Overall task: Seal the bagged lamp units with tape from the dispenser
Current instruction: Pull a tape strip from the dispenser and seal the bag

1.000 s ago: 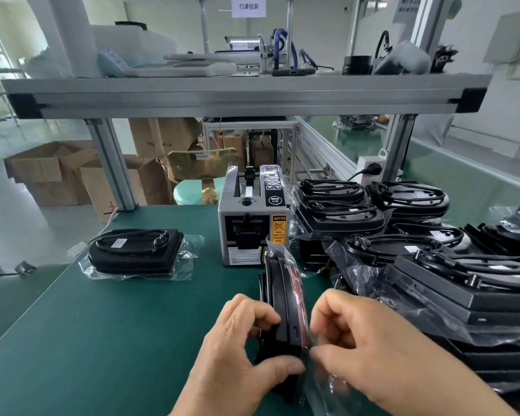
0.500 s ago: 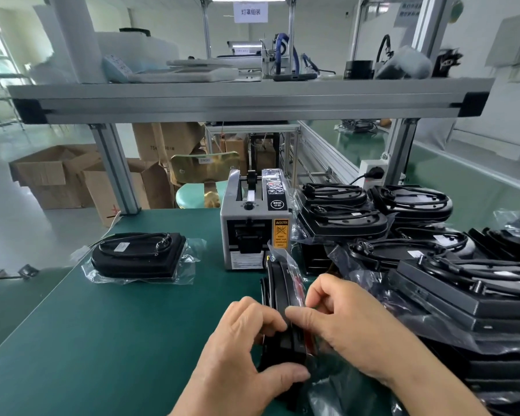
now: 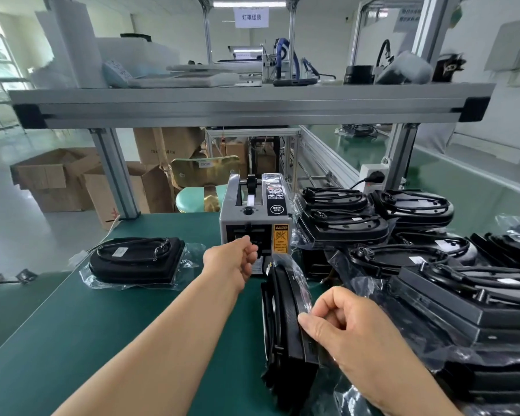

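A black lamp unit in a clear bag stands on its edge on the green bench. My right hand grips its top edge and pinches the folded bag against it. My left hand is stretched out to the grey tape dispenser, with thumb and curled fingers pinched together at the outlet slot. The tape strip itself is hidden behind the fingers.
One bagged lamp unit lies flat at the left of the bench. Several bagged units are piled at the right, close to the dispenser. An aluminium shelf spans overhead on posts. Cardboard boxes stand on the floor beyond.
My left hand let go of the upright lamp unit and reached forward to the dispenser's outlet. My right hand stayed on the unit, holding it alone.
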Motion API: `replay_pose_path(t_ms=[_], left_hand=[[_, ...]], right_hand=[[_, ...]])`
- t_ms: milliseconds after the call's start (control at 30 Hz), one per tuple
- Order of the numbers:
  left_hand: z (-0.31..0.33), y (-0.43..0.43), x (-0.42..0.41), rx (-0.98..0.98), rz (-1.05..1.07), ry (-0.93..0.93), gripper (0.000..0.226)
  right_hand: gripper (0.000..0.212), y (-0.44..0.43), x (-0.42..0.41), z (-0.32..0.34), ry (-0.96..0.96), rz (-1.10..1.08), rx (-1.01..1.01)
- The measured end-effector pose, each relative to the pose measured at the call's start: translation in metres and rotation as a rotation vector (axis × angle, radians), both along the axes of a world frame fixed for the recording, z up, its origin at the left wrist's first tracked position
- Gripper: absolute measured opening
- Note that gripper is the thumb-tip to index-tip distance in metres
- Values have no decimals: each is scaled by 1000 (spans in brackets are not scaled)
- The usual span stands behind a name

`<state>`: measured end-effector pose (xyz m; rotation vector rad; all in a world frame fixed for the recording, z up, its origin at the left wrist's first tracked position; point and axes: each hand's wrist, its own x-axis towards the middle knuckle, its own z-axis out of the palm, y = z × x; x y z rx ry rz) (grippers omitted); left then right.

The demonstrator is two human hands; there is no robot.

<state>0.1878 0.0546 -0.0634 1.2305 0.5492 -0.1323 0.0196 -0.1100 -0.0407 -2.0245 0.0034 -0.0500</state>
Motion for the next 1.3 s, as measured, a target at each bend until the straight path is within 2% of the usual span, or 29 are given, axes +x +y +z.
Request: replay_pose_path(t_ms=[233, 333, 400, 467, 600, 667, 733, 900, 1067, 1300], left_hand=[[5, -15, 12, -186, 213, 53, 1], [8, -21, 4, -204, 315, 3, 13], [11, -19, -6, -141, 293, -77, 16], [17, -7, -23, -68, 180, -183, 18], [34, 23, -79, 62, -344, -355, 26], [44, 29, -110, 132, -592, -407, 21], [49, 30, -132, 250, -744, -433, 19], [50, 22, -143, 486, -810, -429, 16], [50, 18, -138, 531, -938, -433, 17], [46, 17, -135, 574, -923, -444, 22]], right_hand=[[20, 0, 1, 0, 11, 19, 40], [20, 0, 1, -1, 18, 23, 69], [21, -1, 1, -2, 17, 22, 103], [20, -1, 0, -4, 13, 21, 136], [21, -3, 1, -8, 13, 33, 176], [20, -2, 2, -9, 24, 37, 192], [19, -1, 2, -11, 47, 36, 251], [15, 0, 4, -13, 89, 55, 307], [15, 3, 4, -12, 103, 47, 330], [15, 4, 5, -13, 101, 44, 341]])
